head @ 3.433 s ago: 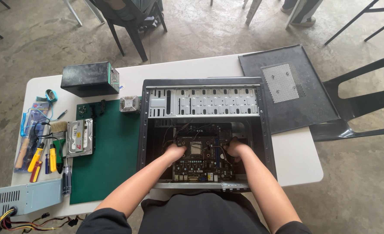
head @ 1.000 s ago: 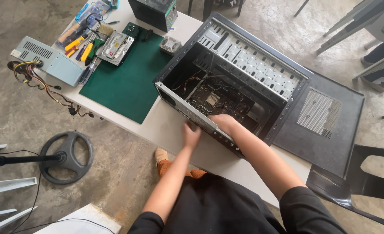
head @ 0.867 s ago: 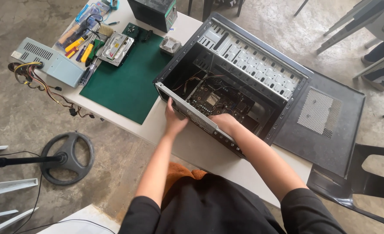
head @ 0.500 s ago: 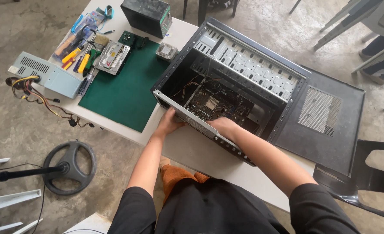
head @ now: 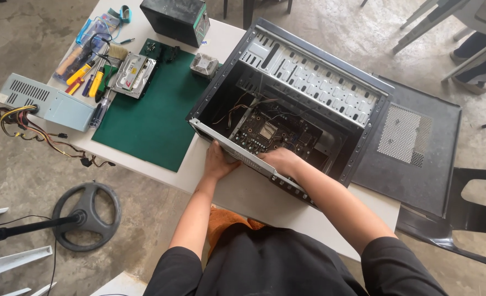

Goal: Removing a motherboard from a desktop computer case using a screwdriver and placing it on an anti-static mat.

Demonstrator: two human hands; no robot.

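While both hands grip its near edge, the scene reads:
Computer case [head: 309, 93]: open, lying on the white worktop [head: 243, 192], circuit board [head: 273, 131] inside.
Left hand [head: 218, 161]: fingers clasped on the case's near rim.
Right hand [head: 281, 160]: fingers curled over the same rim, reaching inside.
Green mat [head: 155, 118]: just left of the case.
Side panel [head: 413, 148]: lying to the right.

A few seconds ago both hands were deep inside the case [head: 287, 109], on the board [head: 273, 134]. Now the left hand [head: 219, 160] is outside, gripping the near edge of the case from the front, and the right hand [head: 280, 160] has come up onto the same edge. The head has moved left, so the table [head: 243, 192] appears turned.
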